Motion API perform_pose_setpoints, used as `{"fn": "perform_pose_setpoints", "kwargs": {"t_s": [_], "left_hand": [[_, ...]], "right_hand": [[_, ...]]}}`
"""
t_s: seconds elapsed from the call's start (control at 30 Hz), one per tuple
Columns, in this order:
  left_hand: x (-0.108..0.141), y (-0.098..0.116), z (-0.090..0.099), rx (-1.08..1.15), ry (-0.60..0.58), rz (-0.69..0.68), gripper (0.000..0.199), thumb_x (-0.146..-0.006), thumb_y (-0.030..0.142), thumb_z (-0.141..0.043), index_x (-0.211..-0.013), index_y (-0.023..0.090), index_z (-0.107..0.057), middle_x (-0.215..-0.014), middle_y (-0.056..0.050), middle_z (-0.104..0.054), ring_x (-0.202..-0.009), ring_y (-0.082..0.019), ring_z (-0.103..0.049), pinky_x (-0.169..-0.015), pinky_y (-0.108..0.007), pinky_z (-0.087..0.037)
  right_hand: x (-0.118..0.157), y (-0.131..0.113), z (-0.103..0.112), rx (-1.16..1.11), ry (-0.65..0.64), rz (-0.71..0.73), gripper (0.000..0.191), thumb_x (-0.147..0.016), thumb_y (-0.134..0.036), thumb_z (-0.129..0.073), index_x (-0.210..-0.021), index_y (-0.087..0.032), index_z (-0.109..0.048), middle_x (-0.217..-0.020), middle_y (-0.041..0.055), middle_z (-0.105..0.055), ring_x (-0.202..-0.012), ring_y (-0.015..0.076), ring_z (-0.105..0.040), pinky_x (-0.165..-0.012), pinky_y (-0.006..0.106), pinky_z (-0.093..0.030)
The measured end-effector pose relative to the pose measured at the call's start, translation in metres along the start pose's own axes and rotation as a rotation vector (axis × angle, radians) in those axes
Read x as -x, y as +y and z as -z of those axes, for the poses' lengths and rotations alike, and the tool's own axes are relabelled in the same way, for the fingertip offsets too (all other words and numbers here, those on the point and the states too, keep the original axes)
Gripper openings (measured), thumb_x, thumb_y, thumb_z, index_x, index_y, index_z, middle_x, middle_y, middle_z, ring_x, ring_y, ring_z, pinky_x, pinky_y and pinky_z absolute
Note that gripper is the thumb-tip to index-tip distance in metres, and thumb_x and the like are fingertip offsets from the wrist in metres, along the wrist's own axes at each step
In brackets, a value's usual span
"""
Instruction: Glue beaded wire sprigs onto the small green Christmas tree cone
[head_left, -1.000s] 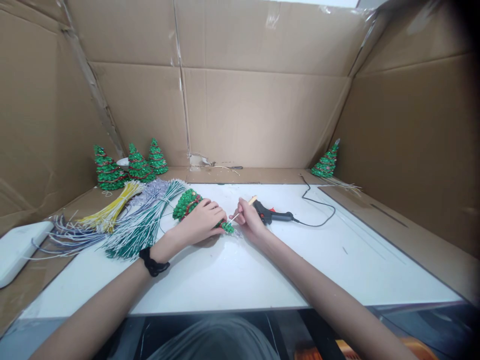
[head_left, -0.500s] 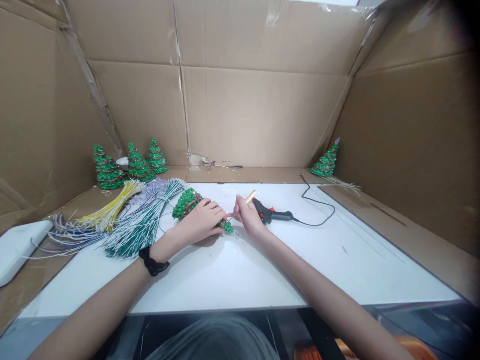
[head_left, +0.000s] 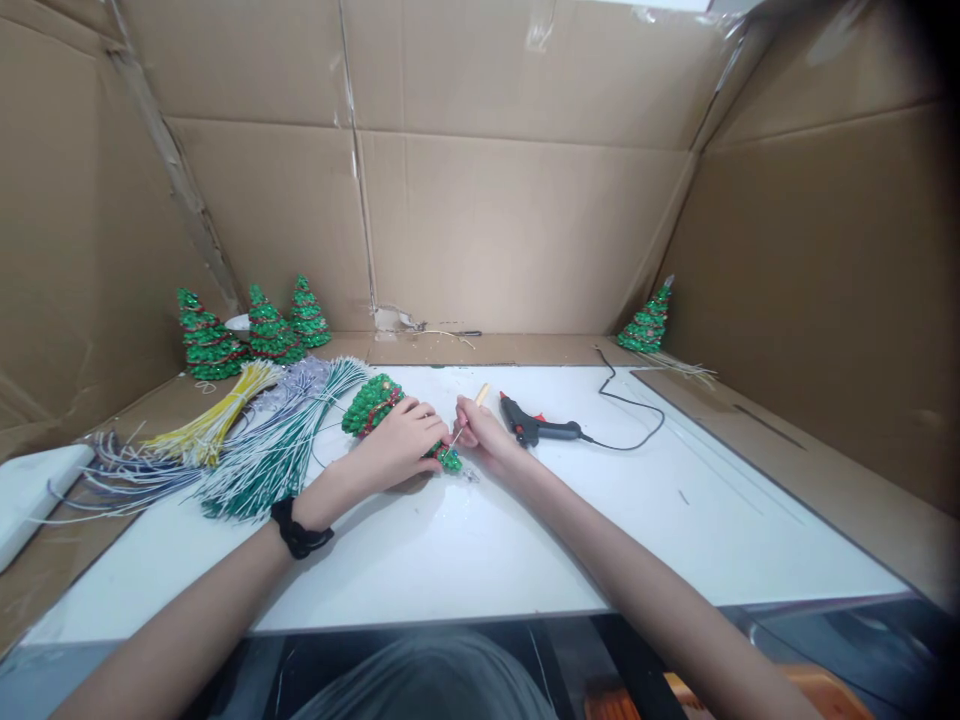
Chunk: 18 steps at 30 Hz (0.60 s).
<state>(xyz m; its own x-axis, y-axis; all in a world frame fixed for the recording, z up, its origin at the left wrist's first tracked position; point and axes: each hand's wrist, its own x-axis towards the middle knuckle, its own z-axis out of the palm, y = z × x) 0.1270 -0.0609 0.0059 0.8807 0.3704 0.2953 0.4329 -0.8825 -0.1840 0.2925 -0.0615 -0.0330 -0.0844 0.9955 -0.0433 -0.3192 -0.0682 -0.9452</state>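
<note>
A small beaded Christmas tree (head_left: pixel 369 405) lies on its side on the white board, green with a red garland, its tip pointing right. My left hand (head_left: pixel 401 438) is wrapped over its middle and holds it down, covering much of it. In my right hand (head_left: pixel 481 432) is an awl-like tool (head_left: pixel 483 393) with a pale wooden handle and a thin metal shaft. The fingers are closed around it, and the shaft slants down to the tree near its tip. Whether its point enters the beads I cannot tell.
Right of my hand lies a black glue gun (head_left: pixel 536 423) with its cord (head_left: pixel 651 440). Bundles of green-and-white strands (head_left: pixel 274 450) and yellow strands (head_left: pixel 217 420) lie at left. Finished-looking trees (head_left: pixel 206 335) stand back left, another tree (head_left: pixel 646 318) back right. Cardboard walls (head_left: pixel 517 230) enclose the board.
My right hand has moved slightly left and down, bringing the tool's shaft over the tree near its tip. The left hand keeps its hold on the tree. The whole view has shifted a little.
</note>
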Motion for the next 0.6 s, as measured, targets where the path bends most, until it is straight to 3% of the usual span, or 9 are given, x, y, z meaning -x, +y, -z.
{"fn": "perform_pose_setpoints", "kwargs": {"t_s": [0.13, 0.33, 0.6], "left_hand": [[-0.0003, -0.0004, 0.0006, 0.023, 0.007, 0.012, 0.023, -0.078, 0.038, -0.064, -0.089, 0.019, -0.059, -0.091, -0.003, -0.064, -0.095, -0.022, -0.051, -0.084, -0.034, -0.031], [-0.0004, 0.0001, 0.0020, 0.035, -0.007, 0.031, 0.023, -0.079, 0.040, -0.063, -0.088, 0.019, -0.059, -0.090, -0.003, -0.064, -0.094, -0.022, -0.051, -0.083, -0.033, -0.030], [0.0001, 0.0001, 0.0017, 0.004, 0.004, 0.014, 0.025, -0.081, 0.042, -0.059, -0.086, 0.018, -0.058, -0.090, -0.004, -0.064, -0.093, -0.022, -0.052, -0.083, -0.034, -0.031]], "right_hand": [[0.0003, 0.0027, 0.0002, -0.020, 0.001, -0.035, 0.034, -0.078, -0.035, -0.050, -0.049, -0.020, -0.040, -0.033, -0.0081, -0.031, -0.034, 0.0061, -0.022, -0.040, 0.021, -0.021], [0.0039, -0.0034, 0.0025, -0.068, 0.108, 0.089, 0.040, -0.081, -0.042, -0.050, -0.048, -0.021, -0.041, -0.030, -0.0092, -0.029, -0.034, 0.0073, -0.027, -0.059, 0.027, -0.045], [0.0067, -0.0029, -0.0015, 0.131, 0.127, 0.224, 0.046, -0.082, -0.052, -0.047, -0.047, -0.021, -0.042, -0.032, -0.0077, -0.029, -0.035, 0.0093, -0.034, -0.057, 0.028, -0.044]]}}
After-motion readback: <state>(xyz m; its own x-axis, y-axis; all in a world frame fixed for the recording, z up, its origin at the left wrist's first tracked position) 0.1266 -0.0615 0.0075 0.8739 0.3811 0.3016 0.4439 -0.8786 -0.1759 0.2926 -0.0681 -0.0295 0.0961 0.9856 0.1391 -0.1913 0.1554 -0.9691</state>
